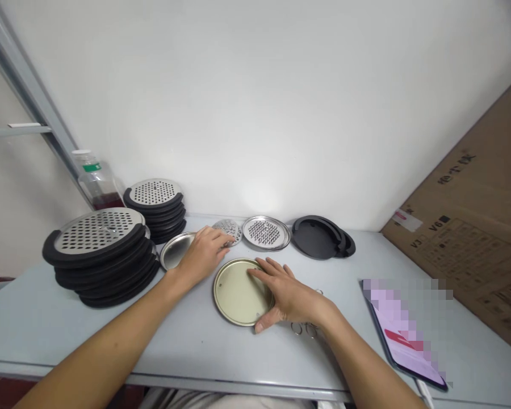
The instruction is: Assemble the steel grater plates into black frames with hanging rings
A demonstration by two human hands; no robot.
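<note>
A round pale-gold metal lid [236, 292] lies flat on the table in front of me. My right hand [283, 289] holds it by its right side, thumb at the near rim and fingers spread over the far part. Farther back, my left hand [206, 250] has its fingers bent together at the near edge of a grater disc [229, 228] and partly covers it. Beneath the left wrist is a shiny round metal plate [174, 250], partly hidden. Beside the grater disc lies another grater disc [266, 233] with a raised rim.
Two stacks of black-rimmed perforated discs, a near stack [102, 258] and a far stack [155, 210], stand left by a bottle [97, 182]. Black round trays [317, 238] lie at the back. Small metal rings [297, 328], a phone [402, 335] and a cardboard box [468, 227] are right.
</note>
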